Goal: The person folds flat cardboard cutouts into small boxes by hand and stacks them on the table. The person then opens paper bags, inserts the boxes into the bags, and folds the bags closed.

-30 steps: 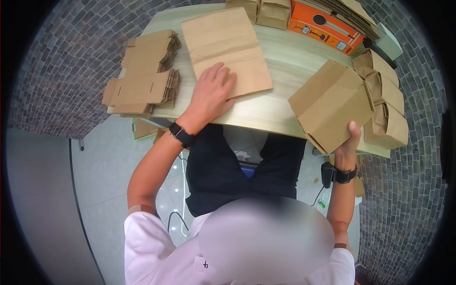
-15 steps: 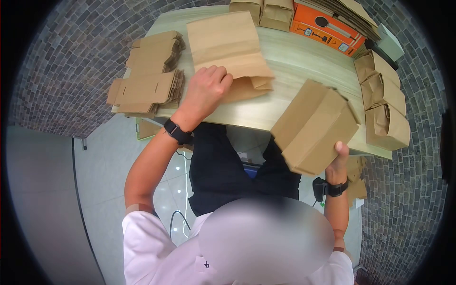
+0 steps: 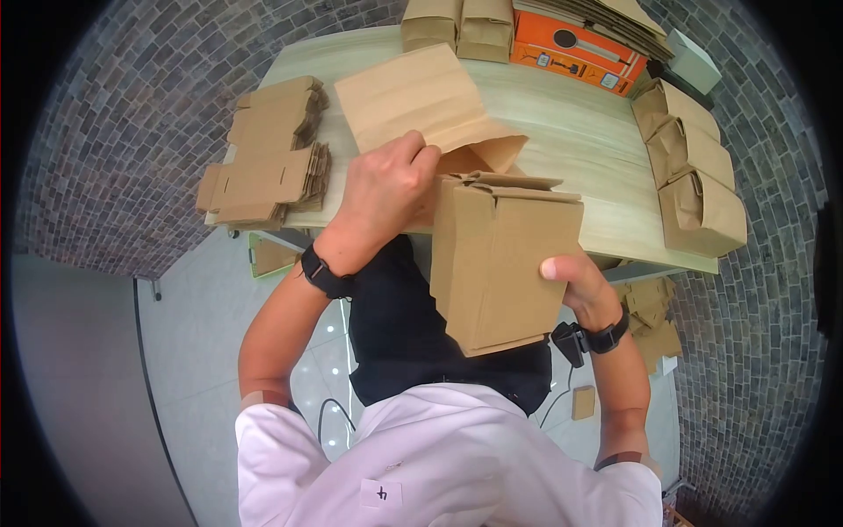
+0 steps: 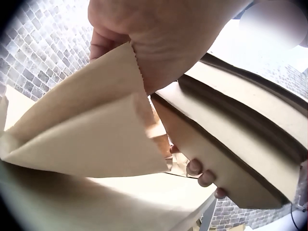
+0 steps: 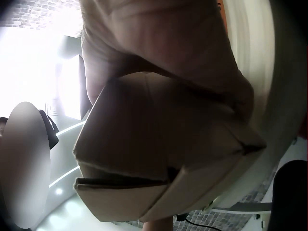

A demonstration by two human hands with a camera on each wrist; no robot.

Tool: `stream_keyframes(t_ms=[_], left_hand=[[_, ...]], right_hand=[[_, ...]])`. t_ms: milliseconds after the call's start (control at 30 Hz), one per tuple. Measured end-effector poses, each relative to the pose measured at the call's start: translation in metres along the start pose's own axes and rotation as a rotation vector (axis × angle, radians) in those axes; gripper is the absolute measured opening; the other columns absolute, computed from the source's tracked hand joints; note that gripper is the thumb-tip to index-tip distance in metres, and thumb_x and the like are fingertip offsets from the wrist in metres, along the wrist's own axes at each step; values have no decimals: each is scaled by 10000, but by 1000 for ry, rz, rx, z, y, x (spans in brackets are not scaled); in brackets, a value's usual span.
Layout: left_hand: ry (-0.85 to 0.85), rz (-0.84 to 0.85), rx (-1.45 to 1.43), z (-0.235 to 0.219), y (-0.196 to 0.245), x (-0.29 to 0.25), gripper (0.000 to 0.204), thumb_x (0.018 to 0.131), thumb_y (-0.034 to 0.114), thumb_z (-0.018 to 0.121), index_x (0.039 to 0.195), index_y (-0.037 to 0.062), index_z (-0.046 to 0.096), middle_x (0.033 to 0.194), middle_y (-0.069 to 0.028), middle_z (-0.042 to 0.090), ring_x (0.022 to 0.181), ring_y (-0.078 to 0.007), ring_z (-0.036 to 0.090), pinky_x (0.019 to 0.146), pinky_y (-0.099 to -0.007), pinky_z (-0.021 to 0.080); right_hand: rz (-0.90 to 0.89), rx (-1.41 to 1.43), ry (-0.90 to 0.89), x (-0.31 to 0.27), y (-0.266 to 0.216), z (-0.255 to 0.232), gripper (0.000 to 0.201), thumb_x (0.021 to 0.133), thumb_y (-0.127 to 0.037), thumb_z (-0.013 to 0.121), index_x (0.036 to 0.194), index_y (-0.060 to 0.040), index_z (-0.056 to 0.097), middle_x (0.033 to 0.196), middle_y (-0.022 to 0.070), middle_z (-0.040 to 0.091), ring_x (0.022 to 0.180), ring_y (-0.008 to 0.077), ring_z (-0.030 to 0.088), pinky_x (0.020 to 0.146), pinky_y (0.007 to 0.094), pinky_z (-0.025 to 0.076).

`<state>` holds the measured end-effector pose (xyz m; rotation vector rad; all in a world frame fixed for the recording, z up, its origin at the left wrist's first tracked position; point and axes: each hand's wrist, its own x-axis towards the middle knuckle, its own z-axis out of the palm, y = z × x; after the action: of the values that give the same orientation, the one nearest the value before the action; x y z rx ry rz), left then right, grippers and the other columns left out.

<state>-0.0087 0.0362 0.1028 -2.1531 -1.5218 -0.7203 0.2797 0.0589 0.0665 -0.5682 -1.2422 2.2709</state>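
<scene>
In the head view, my left hand [image 3: 386,193] pinches the near edge of a brown paper bag [image 3: 413,97] lying on the table, and the bag's mouth gapes toward me. The left wrist view shows the bag's serrated edge [image 4: 135,72] by the fingers. My right hand [image 3: 581,283] grips a brown cardboard box [image 3: 518,263], thumb on its near face. The box is tilted, its flapped top close to the bag's mouth. From the left wrist, the right fingertips [image 4: 206,178] show along the box's side; the box [image 5: 144,134] fills the middle of the right wrist view.
Flattened cardboard boxes [image 3: 263,180] are stacked at the table's left. Filled-looking paper bags [image 3: 702,211] stand along the right edge, with more paper bags [image 3: 486,31] at the back. Beside those is an orange box [image 3: 575,48] with cardboard on top. Cardboard pieces [image 3: 650,303] lie below right.
My left hand has gone from resting on the flat bag to lifting its edge, opening the mouth. My right hand has brought the box leftward from the right side and turned it upright toward the bag.
</scene>
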Motion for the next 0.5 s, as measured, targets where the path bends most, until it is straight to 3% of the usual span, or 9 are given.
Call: stream_keyframes(t_ms=[333,500], left_hand=[[84,61,-104,-21,25,-1,150,833,32,734,972,53,682,816,-50,620,664,-233,654,557,-349,524],[94,169,-43,-27,47,3,237,756,-2,720,988,31,684,754,-45,577,614,-196,624,507,-328,494]], right_hand=[[89,-57,106,5,-12,-10,841,810,-216,746,1509,34,350,1390,155,547,1275,235,554,1075,371,461],[96,-192,116,15,-26,-1,866,812,-206,737,1524,38,308,1398,161,533,1293,234,536,1088,367,444]])
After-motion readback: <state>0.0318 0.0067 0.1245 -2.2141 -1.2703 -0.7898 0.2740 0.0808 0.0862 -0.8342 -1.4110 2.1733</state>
